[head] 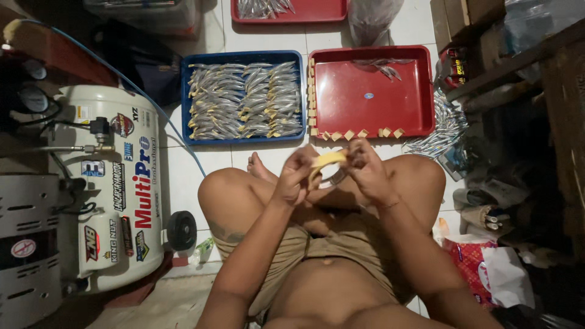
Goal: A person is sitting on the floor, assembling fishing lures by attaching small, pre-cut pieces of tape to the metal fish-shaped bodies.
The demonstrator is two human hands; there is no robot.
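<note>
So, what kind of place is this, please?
Probably a small home workshop on a tiled floor: a white air compressor, a blue tray full of small silvery pieces, and a red tray edged with tape bits.

Dim white tiled floor [268, 155] (wooden furniture [548, 91] at right)

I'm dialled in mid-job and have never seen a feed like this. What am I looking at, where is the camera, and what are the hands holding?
This is one view from a camera worn on a person's head, looking down at their own lap as they sit cross-legged on a tiled floor. No machine does the handling: the left hand and right hand together hold a roll of tan tape. Ahead lies a blue tray packed with rows of small silvery packets, and beside it a red tray, nearly bare, with cut tape pieces stuck along its rim. A white air compressor stands to the left.
</note>
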